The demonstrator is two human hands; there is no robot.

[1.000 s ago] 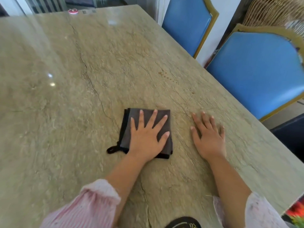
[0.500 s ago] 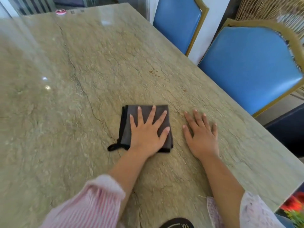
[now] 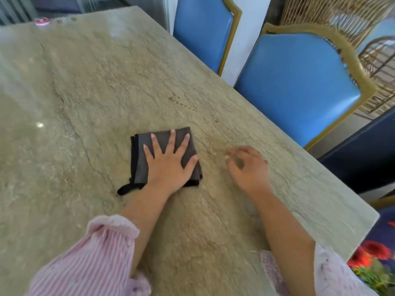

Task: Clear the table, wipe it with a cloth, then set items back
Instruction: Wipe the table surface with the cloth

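Note:
A folded dark grey cloth (image 3: 139, 159) lies on the greenish stone table (image 3: 85, 92), with a black loop sticking out at its near left corner. My left hand (image 3: 168, 161) presses flat on it, fingers spread and straight. To its right, my right hand (image 3: 248, 165) is lifted just off the tabletop, fingers loosely curled and blurred, holding nothing. A trail of small brown spots (image 3: 181, 103) marks the stone beyond the cloth.
Two blue padded chairs with gold frames (image 3: 299, 86) (image 3: 203, 28) stand along the table's right edge. A small pink and white round object (image 3: 42, 21) sits at the far left end. Red flowers (image 3: 372, 255) show below the near right corner.
My right hand has lifted off the table and its fingers have curled. My left hand stays flat on the cloth, which has barely shifted. The camera view has moved slightly.

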